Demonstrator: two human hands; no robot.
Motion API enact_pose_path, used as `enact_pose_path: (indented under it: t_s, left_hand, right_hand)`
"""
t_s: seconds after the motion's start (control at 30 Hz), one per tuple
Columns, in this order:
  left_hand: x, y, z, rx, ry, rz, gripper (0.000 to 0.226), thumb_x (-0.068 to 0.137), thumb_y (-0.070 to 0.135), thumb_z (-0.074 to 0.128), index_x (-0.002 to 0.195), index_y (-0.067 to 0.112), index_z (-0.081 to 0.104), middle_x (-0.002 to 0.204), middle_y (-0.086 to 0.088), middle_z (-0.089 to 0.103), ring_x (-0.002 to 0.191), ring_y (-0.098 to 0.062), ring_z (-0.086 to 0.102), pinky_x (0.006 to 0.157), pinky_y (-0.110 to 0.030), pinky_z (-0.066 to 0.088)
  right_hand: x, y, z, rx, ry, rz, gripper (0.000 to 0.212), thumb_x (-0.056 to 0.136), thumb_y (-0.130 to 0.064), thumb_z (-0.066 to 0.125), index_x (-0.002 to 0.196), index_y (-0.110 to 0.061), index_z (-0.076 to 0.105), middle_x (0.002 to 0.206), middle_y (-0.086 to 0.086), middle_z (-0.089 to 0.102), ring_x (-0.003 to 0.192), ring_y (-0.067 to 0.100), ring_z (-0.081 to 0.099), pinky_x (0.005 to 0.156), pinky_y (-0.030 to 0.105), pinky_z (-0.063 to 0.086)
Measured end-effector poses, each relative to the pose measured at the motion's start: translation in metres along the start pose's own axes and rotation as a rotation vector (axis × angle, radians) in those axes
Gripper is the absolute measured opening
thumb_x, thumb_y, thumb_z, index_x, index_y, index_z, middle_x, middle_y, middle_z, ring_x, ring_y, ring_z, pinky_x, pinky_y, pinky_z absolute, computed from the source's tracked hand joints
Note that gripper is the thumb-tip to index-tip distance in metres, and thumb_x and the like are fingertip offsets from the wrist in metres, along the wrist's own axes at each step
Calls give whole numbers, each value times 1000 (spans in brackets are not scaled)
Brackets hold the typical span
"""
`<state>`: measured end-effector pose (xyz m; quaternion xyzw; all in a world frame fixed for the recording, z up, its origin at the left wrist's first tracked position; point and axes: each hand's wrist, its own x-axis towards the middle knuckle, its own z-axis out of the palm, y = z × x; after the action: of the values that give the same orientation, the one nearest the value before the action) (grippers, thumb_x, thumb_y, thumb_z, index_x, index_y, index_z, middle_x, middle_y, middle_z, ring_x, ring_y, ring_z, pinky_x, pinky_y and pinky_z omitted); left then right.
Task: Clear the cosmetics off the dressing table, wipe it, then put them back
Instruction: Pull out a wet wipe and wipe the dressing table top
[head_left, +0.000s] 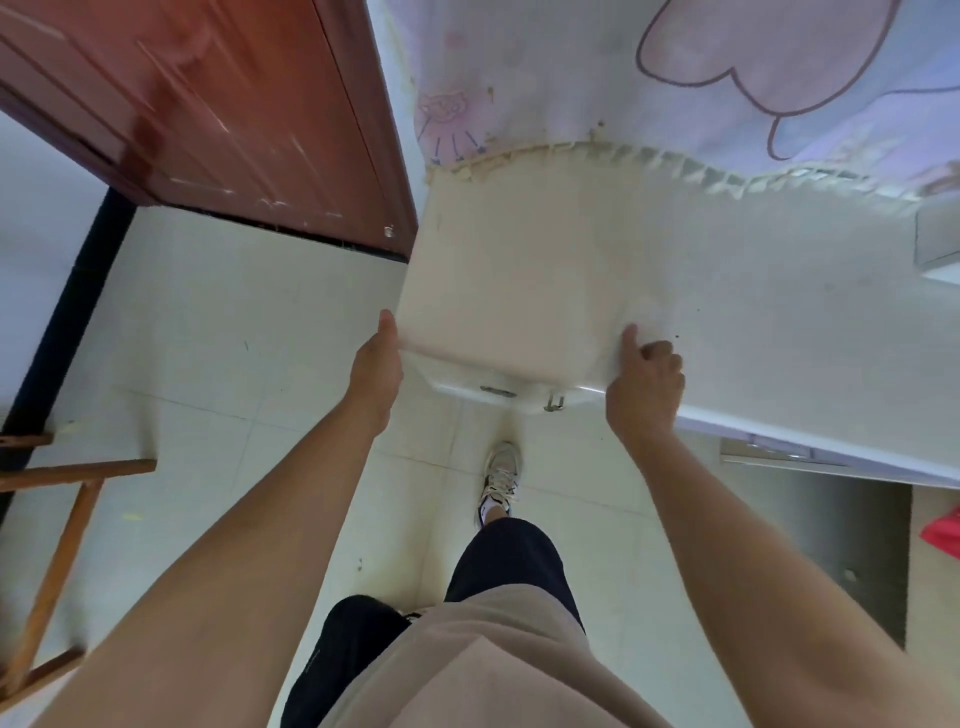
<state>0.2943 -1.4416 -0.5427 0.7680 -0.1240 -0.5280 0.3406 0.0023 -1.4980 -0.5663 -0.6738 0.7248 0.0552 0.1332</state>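
Note:
A cream cloth with a fringed far edge lies over the left end of the white dressing table. My left hand grips the cloth's near left corner, which hangs just past the table's corner. My right hand pinches the cloth's near edge at the table's front, thumb on top and fingers curled. The stretch of cloth between my hands looks slightly lifted and blurred. No cosmetics show on the tabletop.
A red-brown wooden door stands open at the upper left. A wooden frame sits at the lower left on the tiled floor. A cartoon-print curtain hangs behind the table. Drawer handles face me; something red lies at the right edge.

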Motion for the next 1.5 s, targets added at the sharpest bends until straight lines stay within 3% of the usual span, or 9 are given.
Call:
enact_pose_path:
  t_s: [0.1, 0.2, 0.33, 0.4, 0.47, 0.6, 0.83, 1.17, 1.5]
  left_hand:
    - [-24, -3, -33, 39, -44, 44, 72, 98, 65, 18, 141, 16, 51, 138, 4, 55, 124, -13, 47, 114, -40, 30]
    - [-57, -18, -96, 124, 128, 135, 74, 97, 67, 17, 141, 18, 50, 147, 0, 48, 135, -20, 42, 107, -33, 28]
    - [-124, -36, -215, 375, 405, 409, 61, 101, 54, 18, 97, 11, 60, 98, -3, 63, 94, -26, 58, 84, -39, 42]
    - [-161, -44, -285, 527, 543, 509, 57, 103, 47, 17, 115, 11, 59, 124, -13, 59, 118, -34, 52, 99, -49, 41]
    - [-202, -51, -351, 606, 730, 583, 60, 103, 52, 15, 145, 19, 43, 156, -6, 34, 145, -28, 27, 118, -48, 20]
    - [-303, -92, -467, 547, 1099, 725, 61, 103, 53, 19, 143, 16, 47, 154, -10, 38, 145, -30, 27, 118, -52, 21]
    - [-393, -214, -594, 380, 1389, 357, 57, 103, 51, 21, 147, 21, 40, 158, -6, 31, 147, -28, 23, 119, -50, 21]
    - [-396, -372, -720, 535, 1256, -109, 70, 97, 61, 1, 156, 27, 14, 165, -3, 4, 152, -23, 1, 122, -48, 7]
    - [-427, -429, -925, 655, 1248, -369, 68, 97, 60, 4, 156, 26, 5, 165, -4, -5, 152, -24, -3, 121, -47, 6]
  right_hand:
    - [-45, -84, 11, -13, -146, -402, 68, 86, -3, 48, 150, -21, 35, 126, 14, 46, 110, 34, 45, 93, 41, 38]
    - [-93, -166, 3, 46, -213, -566, 59, 88, -4, 48, 143, -25, 49, 125, 10, 46, 113, 31, 45, 98, 39, 39]
    - [-164, -259, -39, 193, -67, -726, 57, 85, -3, 55, 140, -19, 53, 126, 11, 48, 116, 31, 46, 100, 40, 39]
    - [-203, -308, -68, 289, 47, -808, 59, 83, -1, 57, 140, -17, 54, 121, 12, 49, 112, 31, 48, 97, 39, 40]
    - [-243, -355, -94, 366, 149, -899, 61, 84, 1, 57, 142, -16, 52, 118, 11, 50, 107, 29, 48, 96, 39, 40]
    - [-334, -448, -125, 471, 235, -1133, 61, 87, 6, 54, 145, -8, 47, 116, 14, 52, 106, 29, 50, 96, 39, 42]
    - [-495, -563, -97, 470, 249, -1458, 63, 76, 15, 63, 136, -1, 55, 107, 19, 57, 99, 36, 56, 89, 43, 49]
    - [-660, -722, 36, 431, -6, -1754, 46, 78, 6, 72, 121, -9, 66, 108, 13, 58, 100, 31, 58, 77, 44, 55]
    - [-836, -904, 85, 485, -267, -1856, 36, 89, -4, 68, 123, -16, 63, 121, 10, 54, 116, 26, 53, 91, 39, 56]
